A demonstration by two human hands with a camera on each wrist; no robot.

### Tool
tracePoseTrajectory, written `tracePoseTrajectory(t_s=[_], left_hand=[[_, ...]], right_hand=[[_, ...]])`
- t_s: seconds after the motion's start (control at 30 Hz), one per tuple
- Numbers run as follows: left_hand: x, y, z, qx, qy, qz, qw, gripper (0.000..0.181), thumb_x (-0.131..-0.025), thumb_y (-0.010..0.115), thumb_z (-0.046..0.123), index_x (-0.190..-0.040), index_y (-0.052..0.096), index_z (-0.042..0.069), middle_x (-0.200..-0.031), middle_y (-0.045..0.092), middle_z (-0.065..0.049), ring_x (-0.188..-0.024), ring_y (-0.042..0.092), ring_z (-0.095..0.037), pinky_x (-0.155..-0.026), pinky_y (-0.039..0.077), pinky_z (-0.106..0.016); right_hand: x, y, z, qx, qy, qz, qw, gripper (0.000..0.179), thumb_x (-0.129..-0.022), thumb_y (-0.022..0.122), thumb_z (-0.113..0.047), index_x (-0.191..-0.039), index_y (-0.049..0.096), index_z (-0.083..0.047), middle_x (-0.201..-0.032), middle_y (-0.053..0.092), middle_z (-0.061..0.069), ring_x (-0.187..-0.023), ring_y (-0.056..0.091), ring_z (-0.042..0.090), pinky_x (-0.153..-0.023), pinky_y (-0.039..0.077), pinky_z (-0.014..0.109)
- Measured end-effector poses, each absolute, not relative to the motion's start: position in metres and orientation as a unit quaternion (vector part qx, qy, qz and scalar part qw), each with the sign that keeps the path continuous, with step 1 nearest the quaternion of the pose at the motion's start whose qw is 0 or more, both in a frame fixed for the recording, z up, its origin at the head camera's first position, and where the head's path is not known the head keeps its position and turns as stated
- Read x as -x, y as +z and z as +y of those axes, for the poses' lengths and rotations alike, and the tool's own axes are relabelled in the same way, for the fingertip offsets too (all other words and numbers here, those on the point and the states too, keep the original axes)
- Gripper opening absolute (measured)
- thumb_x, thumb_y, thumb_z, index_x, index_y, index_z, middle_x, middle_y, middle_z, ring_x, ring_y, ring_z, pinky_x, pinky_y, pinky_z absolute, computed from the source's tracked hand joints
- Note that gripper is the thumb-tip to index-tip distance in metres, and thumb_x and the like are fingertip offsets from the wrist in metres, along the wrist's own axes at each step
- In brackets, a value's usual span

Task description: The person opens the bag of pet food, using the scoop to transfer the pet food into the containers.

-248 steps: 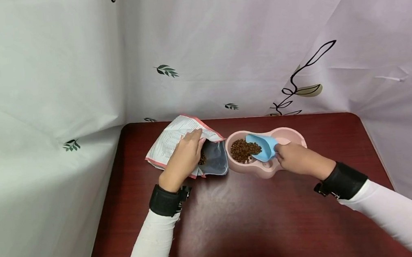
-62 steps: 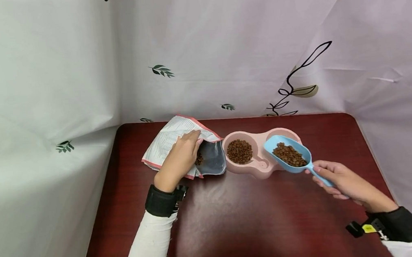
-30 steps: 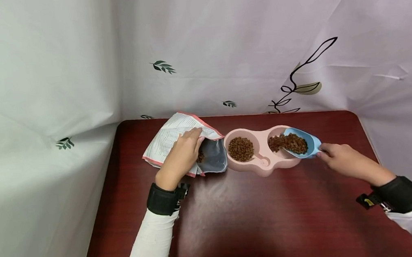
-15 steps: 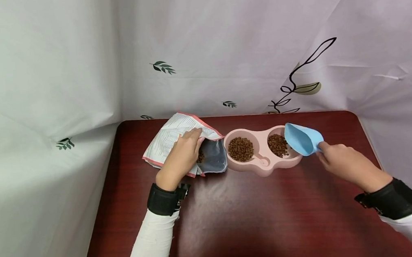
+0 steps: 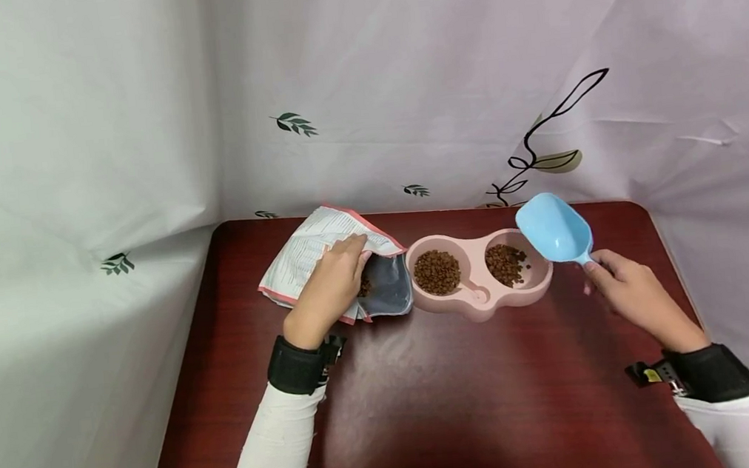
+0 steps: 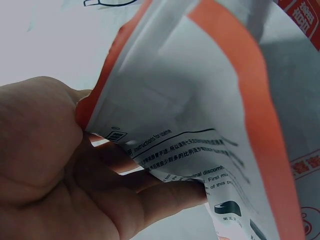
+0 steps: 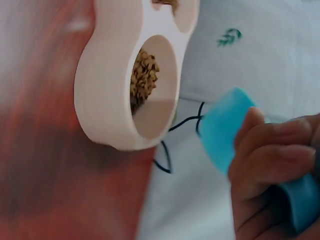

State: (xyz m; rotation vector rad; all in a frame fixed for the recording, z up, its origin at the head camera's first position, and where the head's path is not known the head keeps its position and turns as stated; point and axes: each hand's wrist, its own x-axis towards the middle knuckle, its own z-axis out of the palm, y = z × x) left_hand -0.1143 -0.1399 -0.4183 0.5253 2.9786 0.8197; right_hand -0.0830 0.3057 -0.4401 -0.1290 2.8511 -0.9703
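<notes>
My left hand (image 5: 330,288) holds the rim of a white pet food bag (image 5: 305,251) with red edging; its mouth faces right and shows some kibble inside. In the left wrist view, the fingers (image 6: 170,197) curl under the printed bag wall. My right hand (image 5: 634,293) grips the handle of a light blue scoop (image 5: 553,229), raised above the right end of a pink double pet bowl (image 5: 476,247). No kibble shows in the scoop. Brown kibble (image 5: 436,272) fills the floor of the left bowl. A smaller heap of kibble (image 5: 506,264) lies in the right bowl, towards its left side.
Everything stands on a dark red table (image 5: 430,407), near its back edge. A pale cloth (image 5: 415,89) with leaf prints hangs behind and along both sides. The bag mouth meets the left end of the bowl.
My right hand has tipped the scoop's kibble into the right bowl, then lifted the scoop up and turned it upright. The left hand and the bag have stayed in place.
</notes>
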Motion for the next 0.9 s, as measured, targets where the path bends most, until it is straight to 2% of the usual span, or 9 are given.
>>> tracePoseTrajectory(t_s=[0.13, 0.23, 0.33, 0.6, 0.9], left_hand=[[0.113, -0.416, -0.142, -0.163, 0.26, 0.952, -0.002, 0.041, -0.104, 0.046, 0.021, -0.137, 0.053, -0.002, -0.138, 0.055, -0.022, -0.13, 0.047, -0.036, -0.108, 0.034, -0.06], [0.112, -0.416, -0.142, -0.161, 0.257, 0.953, -0.006, 0.04, -0.104, 0.046, 0.021, -0.136, 0.054, -0.003, -0.138, 0.056, -0.022, -0.129, 0.048, -0.036, -0.107, 0.034, -0.061], [0.113, -0.416, -0.141, -0.161, 0.258, 0.952, 0.004, 0.041, -0.104, 0.046, 0.022, -0.137, 0.053, -0.002, -0.139, 0.055, -0.022, -0.13, 0.046, -0.037, -0.108, 0.033, -0.061], [0.112, -0.416, -0.137, -0.158, 0.262, 0.952, 0.017, 0.041, -0.103, 0.047, 0.021, -0.138, 0.052, 0.0, -0.14, 0.053, -0.023, -0.132, 0.045, -0.036, -0.109, 0.032, -0.061], [0.113, -0.416, -0.139, -0.159, 0.261, 0.952, 0.015, 0.042, -0.104, 0.047, 0.023, -0.138, 0.052, -0.001, -0.141, 0.053, -0.023, -0.132, 0.045, -0.036, -0.109, 0.031, -0.061]], right_hand=[[0.082, -0.461, 0.309, -0.036, -0.523, 0.85, 0.053, 0.033, -0.104, 0.042, -0.034, -0.11, 0.052, -0.004, -0.073, 0.058, -0.001, -0.045, 0.049, 0.015, -0.034, 0.039, 0.036], [0.078, -0.482, 0.308, -0.073, -0.663, 0.745, 0.02, 0.029, -0.104, 0.044, -0.028, -0.109, 0.052, -0.001, -0.073, 0.058, -0.002, -0.043, 0.048, 0.013, -0.032, 0.037, 0.033], [0.07, -0.502, 0.304, -0.107, -0.741, 0.663, -0.009, 0.025, -0.104, 0.044, -0.024, -0.107, 0.053, -0.001, -0.072, 0.058, 0.001, -0.043, 0.048, 0.012, -0.031, 0.037, 0.028], [0.063, -0.534, 0.301, -0.156, -0.796, 0.583, -0.039, 0.03, -0.106, 0.04, -0.021, -0.111, 0.045, 0.008, -0.072, 0.059, 0.002, -0.042, 0.046, 0.012, -0.031, 0.035, 0.025], [0.061, -0.556, 0.295, -0.18, -0.812, 0.555, -0.01, 0.03, -0.106, 0.039, -0.023, -0.113, 0.045, 0.006, -0.073, 0.059, 0.002, -0.044, 0.049, 0.013, -0.034, 0.042, 0.024]])
